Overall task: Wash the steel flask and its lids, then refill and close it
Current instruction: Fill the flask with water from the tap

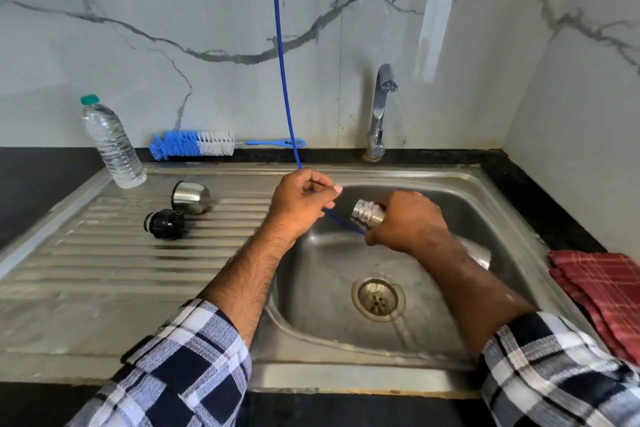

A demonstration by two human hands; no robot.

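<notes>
While my right hand (403,218) grips the steel flask (369,213) tilted over the sink (450,184), my left hand (304,196) pinches the blue tube (282,62); I'd feed it squarely into the mouth.

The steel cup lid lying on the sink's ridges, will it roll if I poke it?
Probably. The steel cup lid lies on its side on the drainboard, so its round wall could roll, likely curving since it tapers. The ridges may slow it. It looks smooth and shiny, so perhaps slippery.
</notes>
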